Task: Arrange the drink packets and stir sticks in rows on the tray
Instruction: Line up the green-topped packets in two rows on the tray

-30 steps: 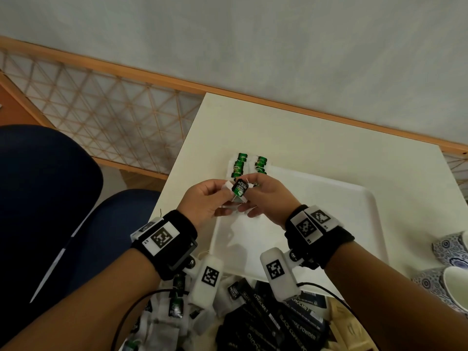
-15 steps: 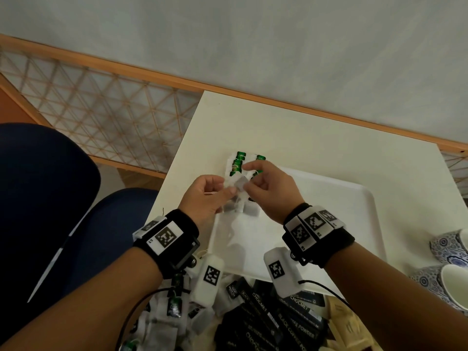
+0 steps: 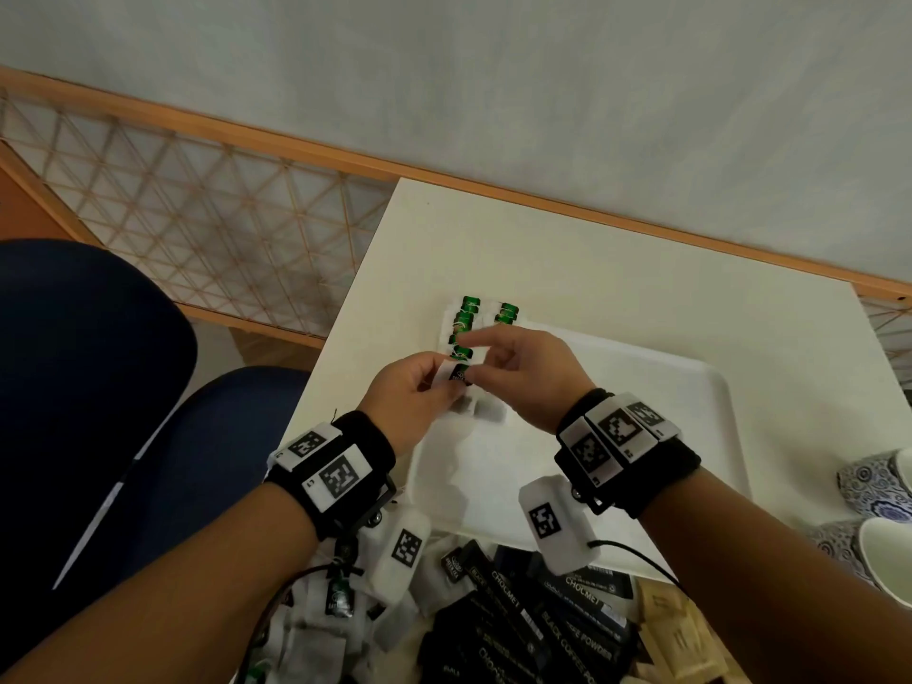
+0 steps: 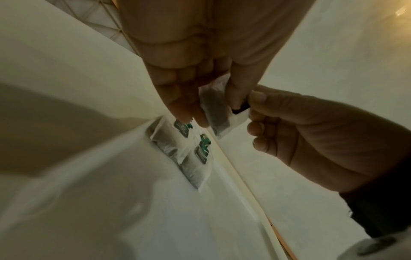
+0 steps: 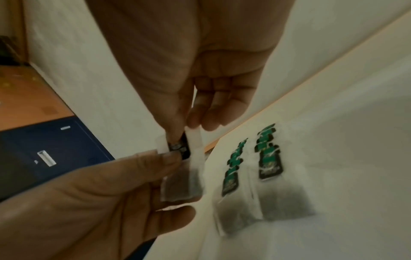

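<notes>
Both hands hover over the far-left corner of the white tray (image 3: 641,387) and hold one tea bag (image 3: 456,375) between them. My left hand (image 3: 446,385) pinches the white bag (image 4: 217,114) with thumb and fingers. My right hand (image 3: 476,372) pinches the bag's top at its dark tag (image 5: 184,147). Two short rows of tea bags with green tags (image 3: 469,318) (image 3: 506,313) lie overlapped on the tray just beyond the hands, and show again in the right wrist view (image 5: 269,158).
A heap of black drink packets (image 3: 543,624) lies at the tray's near edge, with loose tea bags (image 3: 321,634) to its left and tan sticks (image 3: 676,629) to its right. Blue-patterned cups (image 3: 878,491) stand at the table's right. A blue chair (image 3: 98,387) stands left of the table.
The tea bag has been turned between the two hands: the green tag faced up a second ago, now its dark part shows. Both hands shifted slightly toward the rows.
</notes>
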Demonstrator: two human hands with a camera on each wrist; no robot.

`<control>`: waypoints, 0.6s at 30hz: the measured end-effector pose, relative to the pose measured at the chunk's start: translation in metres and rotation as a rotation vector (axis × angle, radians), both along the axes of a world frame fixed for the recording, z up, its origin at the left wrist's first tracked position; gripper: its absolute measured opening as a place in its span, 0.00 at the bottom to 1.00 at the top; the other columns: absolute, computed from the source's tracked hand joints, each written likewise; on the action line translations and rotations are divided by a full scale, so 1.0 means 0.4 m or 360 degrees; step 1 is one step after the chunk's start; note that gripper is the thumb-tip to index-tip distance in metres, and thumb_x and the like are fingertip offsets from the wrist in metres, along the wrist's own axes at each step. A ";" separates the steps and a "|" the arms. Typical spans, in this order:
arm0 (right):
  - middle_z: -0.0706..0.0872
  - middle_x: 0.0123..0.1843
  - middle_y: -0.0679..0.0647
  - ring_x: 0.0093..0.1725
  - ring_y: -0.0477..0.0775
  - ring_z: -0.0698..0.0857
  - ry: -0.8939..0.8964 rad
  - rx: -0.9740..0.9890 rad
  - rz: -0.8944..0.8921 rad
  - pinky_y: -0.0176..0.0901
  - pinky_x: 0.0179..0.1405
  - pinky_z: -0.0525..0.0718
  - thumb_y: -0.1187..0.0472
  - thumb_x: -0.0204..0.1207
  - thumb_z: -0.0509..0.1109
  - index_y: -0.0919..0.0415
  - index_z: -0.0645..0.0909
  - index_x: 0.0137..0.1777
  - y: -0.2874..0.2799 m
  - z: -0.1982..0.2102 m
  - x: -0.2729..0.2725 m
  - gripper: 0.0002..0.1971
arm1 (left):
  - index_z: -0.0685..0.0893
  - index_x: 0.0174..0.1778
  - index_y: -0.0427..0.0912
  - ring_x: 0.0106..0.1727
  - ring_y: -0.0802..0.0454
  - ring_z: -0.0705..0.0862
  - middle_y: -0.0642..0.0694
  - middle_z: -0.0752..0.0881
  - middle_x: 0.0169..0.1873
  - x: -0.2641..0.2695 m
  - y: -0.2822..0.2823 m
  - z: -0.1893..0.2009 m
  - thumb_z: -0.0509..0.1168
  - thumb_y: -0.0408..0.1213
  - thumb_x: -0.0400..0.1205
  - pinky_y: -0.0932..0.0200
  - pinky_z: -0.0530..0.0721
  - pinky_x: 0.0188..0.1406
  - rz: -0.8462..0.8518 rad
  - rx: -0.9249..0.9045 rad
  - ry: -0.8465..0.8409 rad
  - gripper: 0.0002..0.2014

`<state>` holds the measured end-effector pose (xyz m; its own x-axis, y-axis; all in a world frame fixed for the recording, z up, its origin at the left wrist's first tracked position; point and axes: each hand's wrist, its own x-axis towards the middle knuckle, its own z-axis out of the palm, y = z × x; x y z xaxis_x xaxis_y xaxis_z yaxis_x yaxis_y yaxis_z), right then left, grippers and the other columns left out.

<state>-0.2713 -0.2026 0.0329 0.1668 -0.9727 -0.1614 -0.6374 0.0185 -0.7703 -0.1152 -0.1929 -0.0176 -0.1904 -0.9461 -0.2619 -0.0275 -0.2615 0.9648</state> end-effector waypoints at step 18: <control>0.79 0.33 0.38 0.39 0.43 0.79 0.0476 0.0218 -0.0034 0.33 0.36 0.74 0.55 0.77 0.70 0.49 0.85 0.49 -0.035 -0.092 -0.081 0.04 | 0.75 0.50 0.50 0.42 0.55 0.79 0.53 0.78 0.42 0.040 -0.052 -0.032 0.78 0.55 0.67 0.59 0.74 0.37 -0.0166 0.0099 -0.1202 0.25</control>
<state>-0.3035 -0.2165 -0.0040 0.0718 -0.9414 -0.3297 -0.8333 0.1251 -0.5385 -0.0992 -0.2137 -0.0303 -0.0258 -0.9124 -0.4084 -0.7015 -0.2745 0.6577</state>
